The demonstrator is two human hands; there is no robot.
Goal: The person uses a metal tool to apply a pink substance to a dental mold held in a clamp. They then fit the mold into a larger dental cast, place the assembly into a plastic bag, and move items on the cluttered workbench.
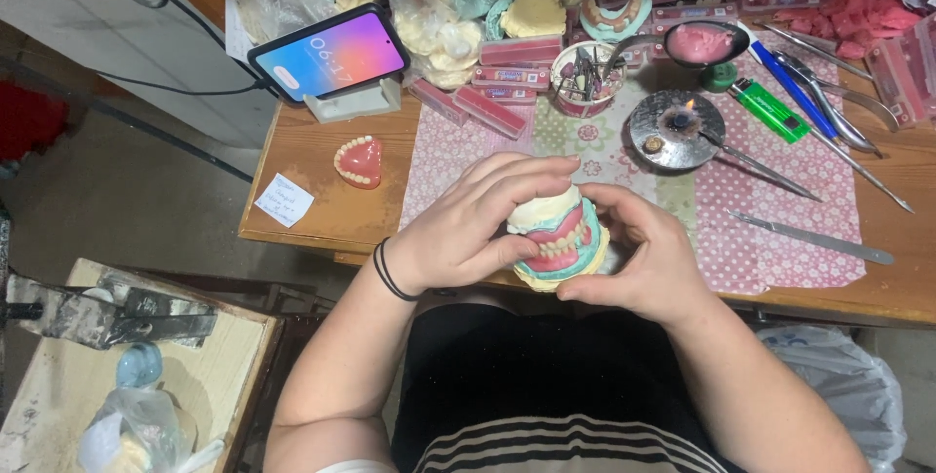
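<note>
A denture model (559, 237), made of cream plaster casts with pink wax gums, white teeth and a teal band, sits between both my hands at the near edge of the wooden table (322, 195). My left hand (468, 224) wraps over its top and left side. My right hand (643, 254) cups its right side and bottom. A black band circles my left wrist.
A small lit burner dish (675, 129), metal instruments (814, 239), a green lighter (768, 109), a spoon of pink wax (702, 42), a cup of burs (585, 78), a phone on a stand (331, 56), a loose pink denture (359, 161) and plaster casts crowd the table. A low stool with tools stands at left.
</note>
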